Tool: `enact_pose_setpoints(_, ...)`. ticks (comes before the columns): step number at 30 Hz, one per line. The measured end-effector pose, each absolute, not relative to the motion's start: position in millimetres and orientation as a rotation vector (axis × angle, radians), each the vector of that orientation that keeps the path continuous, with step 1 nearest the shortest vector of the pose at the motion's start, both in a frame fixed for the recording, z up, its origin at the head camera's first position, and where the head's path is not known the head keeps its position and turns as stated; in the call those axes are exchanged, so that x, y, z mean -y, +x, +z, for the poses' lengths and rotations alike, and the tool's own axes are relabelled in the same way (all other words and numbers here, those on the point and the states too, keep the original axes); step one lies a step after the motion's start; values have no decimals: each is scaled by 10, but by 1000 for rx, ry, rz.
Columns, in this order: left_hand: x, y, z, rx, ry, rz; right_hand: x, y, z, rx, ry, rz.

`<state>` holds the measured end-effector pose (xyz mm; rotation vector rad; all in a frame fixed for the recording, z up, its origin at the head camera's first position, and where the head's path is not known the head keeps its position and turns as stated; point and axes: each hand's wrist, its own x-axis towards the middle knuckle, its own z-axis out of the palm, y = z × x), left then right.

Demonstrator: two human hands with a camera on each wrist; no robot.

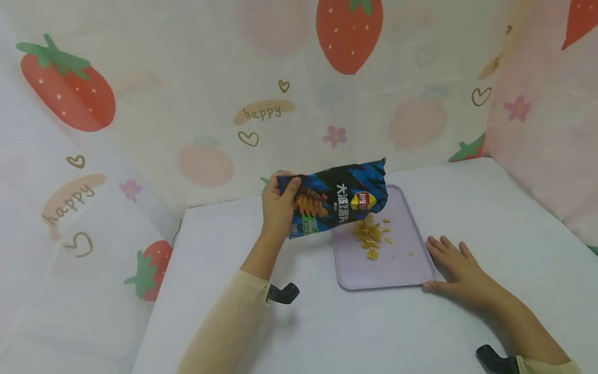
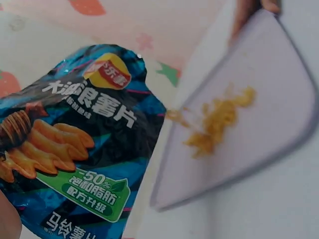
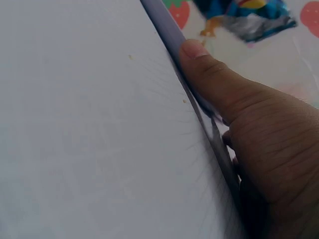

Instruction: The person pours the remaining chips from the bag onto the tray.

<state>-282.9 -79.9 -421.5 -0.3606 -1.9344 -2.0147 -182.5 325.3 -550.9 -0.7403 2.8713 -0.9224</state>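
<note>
My left hand (image 1: pixel 279 208) grips the end of a blue and black bag of potato chips (image 1: pixel 334 200), thumb across its front. Tipped to the right, the bag hangs over a pale purple tray (image 1: pixel 397 270), its far end lowest over the tray. Yellow chips (image 1: pixel 366 232) lie in a small pile there, and in the left wrist view blurred chips (image 2: pixel 179 117) show at the bag's edge. Flat beside the tray's right edge is my right hand (image 1: pixel 467 275), fingers spread and straight; in the right wrist view its thumb (image 3: pixel 209 69) touches the rim.
A white table (image 1: pixel 308 332) carries the tray. Behind it and to the sides hang cloth walls (image 1: pixel 196 104) printed with strawberries. A few crumbs (image 1: pixel 411 254) lie apart from the pile. Dark wrist devices (image 1: pixel 284 293) jut from both sleeves.
</note>
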Motion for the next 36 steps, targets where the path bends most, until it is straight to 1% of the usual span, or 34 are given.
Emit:
enact_pose_setpoints(3,786,-2819,-4134,1935,-370,-2031,-3243,-1851,-5494,-2884,-745,-920)
enact_pose_setpoints(8,805,-2777,-4208,1991,-286,-2083,-3219,-1846,-5488,-2851,-721,-938)
enact_pose_setpoints(12,861,-2835,-4236,1938,-312,-1997,-3205,-1852,-5477,-2864,-740,-925)
enact_pose_setpoints(14,875,-2848,-4292,1935,-317,-1988,-3205,-1855,-5473,-2874,-738,-926)
enact_pose_setpoints(18,890,-2802,-4444,1949,-218,-2040,-3203,-1845,-5483,-2866,-748,-932)
enact_pose_setpoints(20,894,-2775,-4457,1902,-191,-2060,-3194,-1839,-5489,-2862,-764,-937)
enact_pose_setpoints(26,830,-2761,-4376,1931,-293,-2024,-3195,-1822,-5505,-2877,-767,-930)
enact_pose_setpoints(31,787,-2726,-4275,1968,-305,-1984,-3215,-1787,-5526,-2865,-765,-924)
enact_pose_setpoints(36,756,-2724,-4209,2003,-385,-1941,-3224,-1790,-5514,-2884,-754,-925)
